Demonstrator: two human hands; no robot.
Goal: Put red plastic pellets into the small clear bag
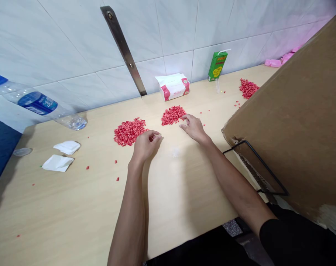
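Note:
Two piles of small red pieces lie on the pale wooden table (pixel 82 207). My left hand (pixel 146 145) is at the right edge of the left pile (pixel 128 132), its fingers curled and the thumb and index finger close together; anything between them is too small to make out. At the right side of the middle pile (pixel 172 115) is my right hand (pixel 194 128), with thumb and index finger apart near the pieces. A faint clear item (pixel 175 152) rests on the table between my forearms.
A large cardboard box (pixel 290 111) with a black wire handle (pixel 263 166) stands at the right, partly hiding a third red pile (pixel 248 88). Along the wall are a bottle (pixel 40 103), a tissue pack (pixel 173 87) and a green carton (pixel 217 66). White packets (pixel 57 163) lie left.

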